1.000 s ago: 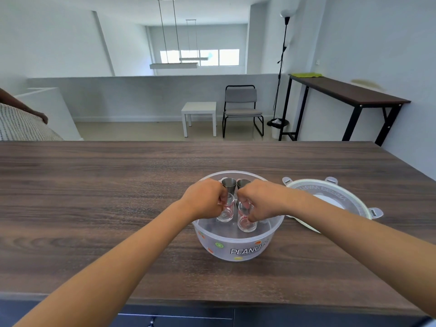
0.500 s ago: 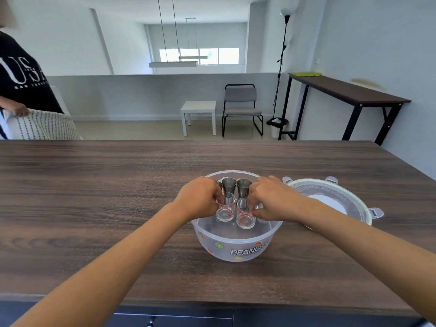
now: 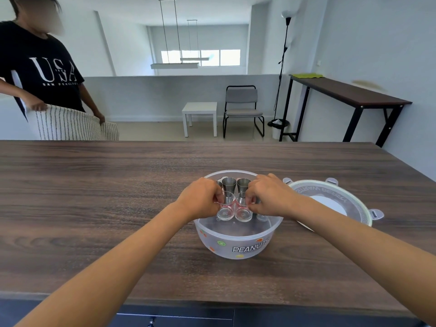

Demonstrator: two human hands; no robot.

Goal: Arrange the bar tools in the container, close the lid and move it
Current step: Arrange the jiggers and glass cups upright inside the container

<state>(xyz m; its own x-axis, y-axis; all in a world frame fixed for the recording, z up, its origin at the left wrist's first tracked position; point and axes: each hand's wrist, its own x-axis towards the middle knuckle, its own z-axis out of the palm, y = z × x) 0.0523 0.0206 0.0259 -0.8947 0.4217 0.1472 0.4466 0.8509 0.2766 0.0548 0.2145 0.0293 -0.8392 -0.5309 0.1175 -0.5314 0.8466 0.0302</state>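
A round translucent container (image 3: pixel 238 244) marked PEANUTS stands on the wooden table (image 3: pixel 118 197). Inside it stand two steel jiggers (image 3: pixel 229 184) at the back and two small shot glasses in front. My left hand (image 3: pixel 200 197) pinches the rim of the left shot glass (image 3: pixel 226 210). My right hand (image 3: pixel 269 194) pinches the rim of the right shot glass (image 3: pixel 243 212). Both glasses rest upright on the container's floor. The round lid (image 3: pixel 330 201) with clip tabs lies flat on the table just right of the container.
A person in a black T-shirt (image 3: pixel 42 74) stands beyond the table's far left, holding a striped cloth. Behind the table are a white side table (image 3: pixel 200 112), a grey chair (image 3: pixel 243 107), a floor lamp and a dark desk (image 3: pixel 349 95).
My hands have shifted slightly apart and back over the two shot glasses, which now sit side by side. The person at the far left has stepped into view.
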